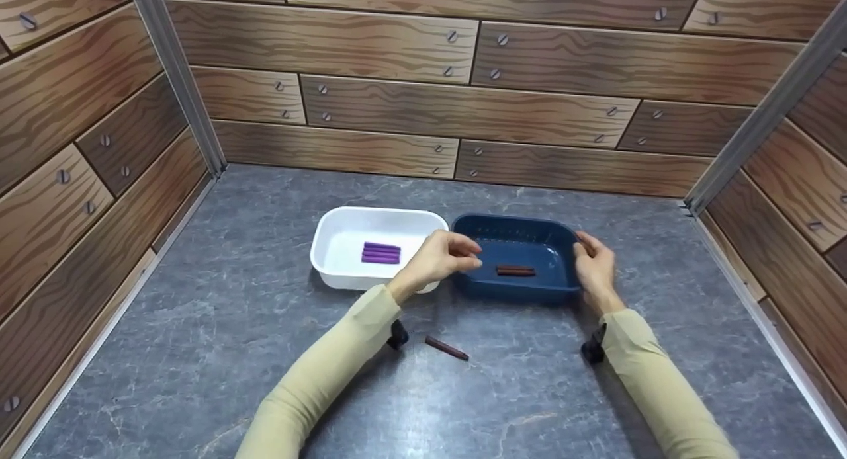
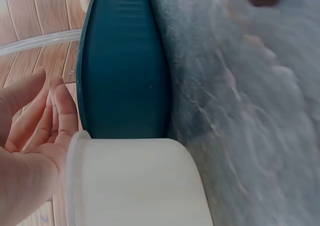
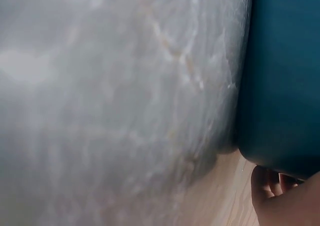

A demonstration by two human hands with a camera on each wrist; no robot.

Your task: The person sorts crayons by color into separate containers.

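Observation:
My left hand [image 1: 440,257] hovers over the adjoining rims of a white plastic tub [image 1: 331,274] and a dark blue tub [image 1: 523,295]. Its fingers are loosely bent with nothing between them, as the left wrist view also shows beside the blue tub [image 2: 125,66]. At the right end of the blue tub, my right hand [image 1: 597,267] grips the rim. Two brown sticks [image 1: 515,271] lie side by side inside that tub. Several purple sticks [image 1: 381,254] lie in a row in the white tub. Another brown stick [image 1: 446,348] rests on the table nearer me.
The tubs stand next to each other on a grey marbled table [image 1: 218,300]. Wood-patterned panels [image 1: 397,102] enclose the back and both sides, with metal posts [image 1: 182,82] at the corners.

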